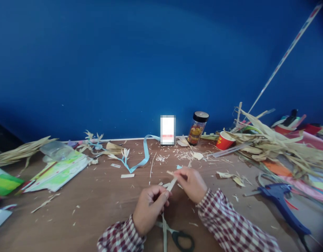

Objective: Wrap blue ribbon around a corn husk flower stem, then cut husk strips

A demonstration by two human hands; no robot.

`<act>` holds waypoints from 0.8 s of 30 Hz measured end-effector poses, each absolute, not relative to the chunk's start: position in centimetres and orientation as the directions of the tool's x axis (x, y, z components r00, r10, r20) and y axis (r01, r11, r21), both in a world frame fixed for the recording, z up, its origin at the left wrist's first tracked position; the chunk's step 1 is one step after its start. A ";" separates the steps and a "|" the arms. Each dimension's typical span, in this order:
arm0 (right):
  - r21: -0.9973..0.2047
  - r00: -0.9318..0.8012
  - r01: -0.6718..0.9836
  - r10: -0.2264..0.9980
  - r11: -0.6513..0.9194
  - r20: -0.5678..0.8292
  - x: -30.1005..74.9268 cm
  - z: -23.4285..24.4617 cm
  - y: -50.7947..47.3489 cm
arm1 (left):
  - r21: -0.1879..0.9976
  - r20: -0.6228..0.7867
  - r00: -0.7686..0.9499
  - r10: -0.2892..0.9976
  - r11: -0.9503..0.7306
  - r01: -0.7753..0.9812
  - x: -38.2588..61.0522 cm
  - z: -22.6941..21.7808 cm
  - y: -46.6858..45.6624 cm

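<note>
A narrow strip of pale dried husk [172, 184] runs between my two hands in the middle of the head view. My left hand [150, 206] pinches it between thumb and fingers, and a long tail hangs below toward the near edge. The strip's upper end is between the thumb and fingertips of my right hand [192, 182]. Under the tail lie scissors with dark handles [183, 240], their blades partly hidden by my left hand and the strip. Small husk scraps lie on the brown table [103, 206] around both hands.
A blue glue gun [281, 201] lies at right, below a heap of dried husks [272, 143]. Toward the wall stand a dark-lidded jar [198, 128] and a red paper cup [225, 140]. A light-blue ribbon [146, 150] curls behind my hands; a painted sheet [59, 171] is at left.
</note>
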State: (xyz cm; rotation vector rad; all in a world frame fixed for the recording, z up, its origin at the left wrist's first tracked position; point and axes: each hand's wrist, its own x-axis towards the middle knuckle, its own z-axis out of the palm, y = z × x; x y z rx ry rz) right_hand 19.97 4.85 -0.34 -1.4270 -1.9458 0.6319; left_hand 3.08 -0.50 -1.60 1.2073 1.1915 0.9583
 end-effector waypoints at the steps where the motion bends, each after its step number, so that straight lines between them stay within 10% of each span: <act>1: -0.687 -0.154 0.671 0.959 0.278 0.238 20.5 -0.3 5.3 | 0.989 -0.147 0.159 0.976 0.147 0.011 3.1 -1.5 -0.5; 10: -0.932 -0.387 0.336 0.922 0.138 -0.003 19.0 1.4 3.1 | 0.962 -0.176 0.000 0.984 0.172 -0.213 2.9 -2.5 0.4; 24: -0.801 -0.363 0.509 0.922 0.316 0.134 17.8 0.8 2.4 | 0.980 -0.197 0.066 0.978 0.199 -0.018 3.1 -2.5 0.1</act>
